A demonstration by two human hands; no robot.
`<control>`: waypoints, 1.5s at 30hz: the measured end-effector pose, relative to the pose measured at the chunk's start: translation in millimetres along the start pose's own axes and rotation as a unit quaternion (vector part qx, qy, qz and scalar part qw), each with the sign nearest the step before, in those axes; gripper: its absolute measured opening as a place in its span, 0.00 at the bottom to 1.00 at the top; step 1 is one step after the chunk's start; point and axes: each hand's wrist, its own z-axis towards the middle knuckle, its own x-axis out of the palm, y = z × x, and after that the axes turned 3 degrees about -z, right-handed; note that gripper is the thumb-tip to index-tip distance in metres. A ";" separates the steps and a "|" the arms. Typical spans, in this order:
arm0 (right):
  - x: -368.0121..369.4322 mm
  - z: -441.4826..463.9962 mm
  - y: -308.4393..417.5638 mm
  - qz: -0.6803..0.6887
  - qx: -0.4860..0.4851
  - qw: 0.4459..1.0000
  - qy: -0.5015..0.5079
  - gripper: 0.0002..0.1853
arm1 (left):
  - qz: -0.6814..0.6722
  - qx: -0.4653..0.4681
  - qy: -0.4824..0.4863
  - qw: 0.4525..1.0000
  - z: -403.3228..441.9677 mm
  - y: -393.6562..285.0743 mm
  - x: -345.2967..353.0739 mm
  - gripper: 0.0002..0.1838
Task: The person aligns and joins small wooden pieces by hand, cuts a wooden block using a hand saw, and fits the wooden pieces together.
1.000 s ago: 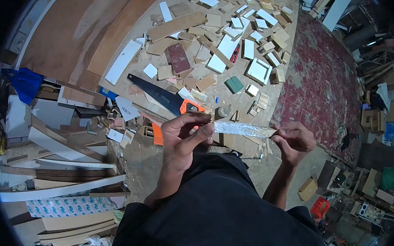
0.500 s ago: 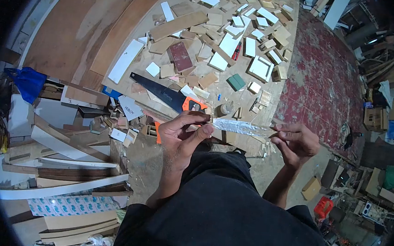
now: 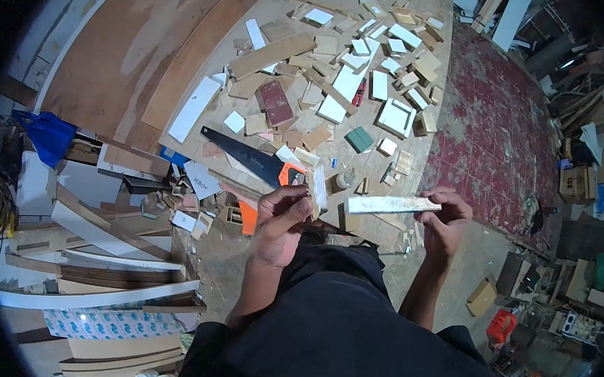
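My left hand [image 3: 282, 219] pinches a short wood offcut [image 3: 318, 189] with a pale face and a rough, splintered edge, held upright. Between the fingertips of my right hand [image 3: 446, 216] is a narrow wood strip [image 3: 385, 206], pale on top with a ragged end near the fingers. A gap separates the two pieces. Behind my left hand lies a handsaw [image 3: 248, 158] with a dark blade and an orange handle, partly hidden by the hand and the offcut. A small round container [image 3: 345, 178] stands just beyond the pieces.
A worktable [image 3: 209, 161] carries many scattered wood offcuts, a green block [image 3: 358, 139], a dark red block [image 3: 275, 102] and a red tool [image 3: 360, 92]. Long boards [image 3: 88, 243] are stacked at left. Red tiled floor [image 3: 488, 131] and clutter lie to the right.
The strip and the offcut, earlier lined up between both hands, are now apart. The offcut has turned upright in my left hand; the strip's left end has moved away from it.
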 end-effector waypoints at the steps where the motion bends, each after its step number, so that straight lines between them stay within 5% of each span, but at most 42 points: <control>1: -1.2 -2.5 -5.5 0.041 0.014 0.999 -0.006 0.15 | -0.027 -0.012 0.002 1.000 0.8 2.4 0.6 0.11; 15: -6.4 -3.2 -20.0 0.072 0.247 0.966 0.038 0.11 | -0.025 -0.049 0.025 0.998 4.7 21.7 9.1 0.11; 34: 5.2 6.8 -33.7 0.089 0.215 0.968 0.089 0.11 | -0.122 -0.120 0.012 0.985 13.7 10.8 -14.9 0.10; 40: 20.7 20.2 -31.4 0.094 0.189 0.977 0.022 0.11 | -0.109 -0.136 0.034 0.984 15.7 4.2 -18.0 0.10; 45: 12.7 12.9 -34.7 0.063 0.208 0.972 0.088 0.10 | -0.104 -0.122 0.018 0.987 14.9 0.7 -14.9 0.10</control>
